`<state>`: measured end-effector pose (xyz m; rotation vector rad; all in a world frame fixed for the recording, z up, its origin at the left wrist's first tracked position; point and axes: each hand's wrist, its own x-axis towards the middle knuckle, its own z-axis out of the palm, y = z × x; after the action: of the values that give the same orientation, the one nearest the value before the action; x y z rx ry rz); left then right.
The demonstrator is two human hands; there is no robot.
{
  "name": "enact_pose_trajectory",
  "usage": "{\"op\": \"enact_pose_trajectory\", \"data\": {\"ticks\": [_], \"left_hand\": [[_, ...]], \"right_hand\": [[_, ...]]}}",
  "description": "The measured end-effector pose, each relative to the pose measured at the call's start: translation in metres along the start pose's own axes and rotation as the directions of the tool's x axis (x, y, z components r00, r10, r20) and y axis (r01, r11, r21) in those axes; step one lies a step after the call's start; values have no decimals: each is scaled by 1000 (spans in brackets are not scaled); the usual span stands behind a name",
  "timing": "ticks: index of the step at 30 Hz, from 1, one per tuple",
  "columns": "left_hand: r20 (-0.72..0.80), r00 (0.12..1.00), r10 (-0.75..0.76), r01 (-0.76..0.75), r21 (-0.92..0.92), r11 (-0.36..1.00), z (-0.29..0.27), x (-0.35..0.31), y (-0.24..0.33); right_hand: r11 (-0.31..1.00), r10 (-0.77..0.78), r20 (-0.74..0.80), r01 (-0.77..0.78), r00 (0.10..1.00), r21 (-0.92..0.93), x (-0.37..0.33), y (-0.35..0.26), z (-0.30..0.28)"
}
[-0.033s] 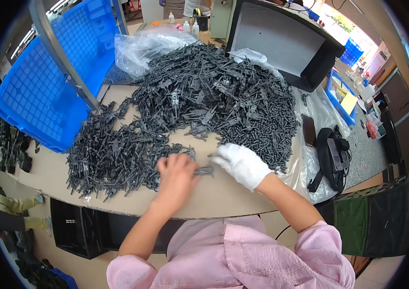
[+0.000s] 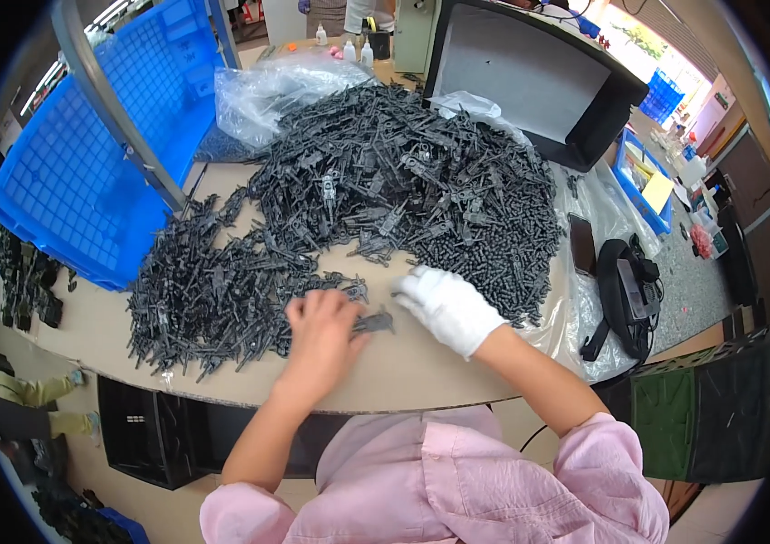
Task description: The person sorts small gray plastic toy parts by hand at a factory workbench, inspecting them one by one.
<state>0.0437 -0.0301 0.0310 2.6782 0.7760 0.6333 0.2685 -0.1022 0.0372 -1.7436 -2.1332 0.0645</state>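
Note:
My bare left hand [image 2: 319, 337] is closed over the near middle of the table, with a small dark grey plastic part [image 2: 374, 323] sticking out to the right by its thumb. To its right is my right hand [image 2: 450, 311] in a white glove, its fingers curled together. Anything pinched in those gloved fingertips is too small or hidden to name. A heap of dark grey gun-shaped parts [image 2: 213, 290] lies beside my left hand. Beyond both hands rises a bigger pile of similar parts [image 2: 358, 163]. Many small dark knobbly pieces [image 2: 507, 245] are spread next to my gloved hand.
A blue crate [image 2: 86, 181] leans at the left behind a metal post [image 2: 113, 100]. An open black box with a pale lining [image 2: 530, 77] stands at the back right. Clear plastic sheeting, a phone [image 2: 581, 245] and a black pouch [image 2: 625, 295] lie at the right.
My left hand has shifted slightly left, and the grey part with it has turned a little. My gloved right hand has moved a touch to the left.

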Motion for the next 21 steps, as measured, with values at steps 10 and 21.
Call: {"op": "enact_pose_trajectory", "data": {"ticks": [10,21], "left_hand": [[-57,998,-25,34,178,983,23,82,-42],[-46,998,-44,43,-5,999,-22,74,-25]], "right_hand": [[948,247,-72,-226,966,223,-8,-20,1],[-98,563,456,-492,689,865,-84,1,-23]]}}
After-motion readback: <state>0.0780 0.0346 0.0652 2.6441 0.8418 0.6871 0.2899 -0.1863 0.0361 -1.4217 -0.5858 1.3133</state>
